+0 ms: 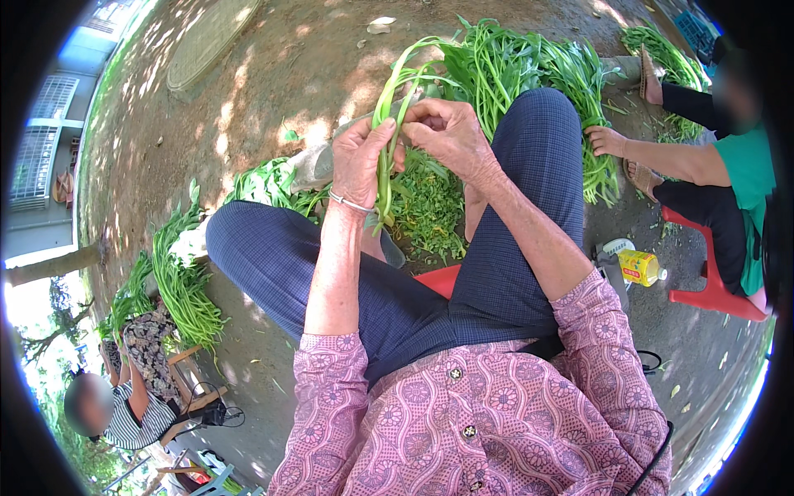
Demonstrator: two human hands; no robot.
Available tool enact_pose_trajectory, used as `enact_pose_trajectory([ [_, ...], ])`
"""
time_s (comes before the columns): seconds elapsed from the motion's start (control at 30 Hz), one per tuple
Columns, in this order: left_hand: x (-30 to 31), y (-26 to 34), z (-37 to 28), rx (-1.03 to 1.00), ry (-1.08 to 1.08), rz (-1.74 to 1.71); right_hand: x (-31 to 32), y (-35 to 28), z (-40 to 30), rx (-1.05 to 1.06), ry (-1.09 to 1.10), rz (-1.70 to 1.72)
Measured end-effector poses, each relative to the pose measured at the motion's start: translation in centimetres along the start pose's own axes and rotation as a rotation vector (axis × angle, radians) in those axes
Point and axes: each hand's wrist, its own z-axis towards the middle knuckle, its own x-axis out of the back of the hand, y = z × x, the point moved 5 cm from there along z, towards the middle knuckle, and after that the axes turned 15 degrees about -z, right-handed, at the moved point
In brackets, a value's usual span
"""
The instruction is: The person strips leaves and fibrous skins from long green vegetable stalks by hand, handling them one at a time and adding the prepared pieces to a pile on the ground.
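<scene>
A few long green vegetable stems (386, 186) with leaves hang from my left hand (360, 161), pinched between its thumb and fingers, with a metal bangle at the wrist. Just to their right is my right hand (450, 136), thumb and fingertips drawn together beside one stem; whether it grips that stem is hard to tell. Behind my right hand lies a large heap of leafy greens with long stems (496, 68). Below my hands, between my feet, a pile of loose leaves and short bits (428, 217) covers the ground.
Long-stemmed bunches (186, 291) lie left of my knee. At right, a person in green on a red plastic stool (713, 273) touches greens; a yellow-labelled bottle (642, 268) lies nearby. Another person in stripes (139, 415) sits lower left. A round cover (208, 46) is set in the ground.
</scene>
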Motion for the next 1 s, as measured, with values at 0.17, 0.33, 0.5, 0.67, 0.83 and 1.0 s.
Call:
enact_pose_trajectory([
  [0.17, -0.1, 0.2, -0.1, 0.0, -0.006, -0.008, -0.2, -0.3, -0.1, -0.014, -0.047, 0.074],
  [0.33, -0.2, 0.0, -0.1, 0.021, -0.02, -0.021, 0.0, -0.2, -0.1, -0.004, -0.017, 0.022],
  [0.5, 0.0, -0.1, 0.1, 0.038, -0.016, -0.032, 0.0, -0.7, -0.4, 0.014, 0.015, -0.132],
  [0.67, -0.1, -0.2, 0.1, 0.072, -0.017, -0.027, 0.6, -1.9, -0.6, 0.14, 0.158, -0.403],
  [0.83, 0.8, 0.0, 0.4, 0.067, 0.031, -0.221, 1.6, -1.6, -0.2, 0.086, 0.219, -0.362],
  [1.0, 3.7, 1.5, 1.2, -0.004, 0.042, -0.331, 3.3, -1.7, -0.5, 0.008, 0.353, -0.601],
])
